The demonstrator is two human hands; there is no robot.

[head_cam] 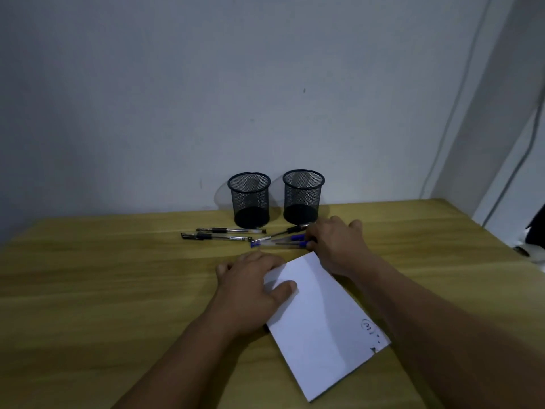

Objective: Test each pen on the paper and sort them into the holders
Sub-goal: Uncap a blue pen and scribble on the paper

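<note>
As the right hand (333,243) closes on clustered blue-capped pens (283,242) at frame centre, neighbours may scatter; left hand (253,284), flat, fingers spread, pins the paper (321,326).

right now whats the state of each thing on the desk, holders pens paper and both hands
left holder: upright, empty
right holder: upright, empty
two black pens: lying flat, untouched
blue pens: lying flat, under the right hand's fingers
paper: flat, small marks near one corner
left hand: pressing the paper down
right hand: reaching onto the blue pens, grip unclear
</note>
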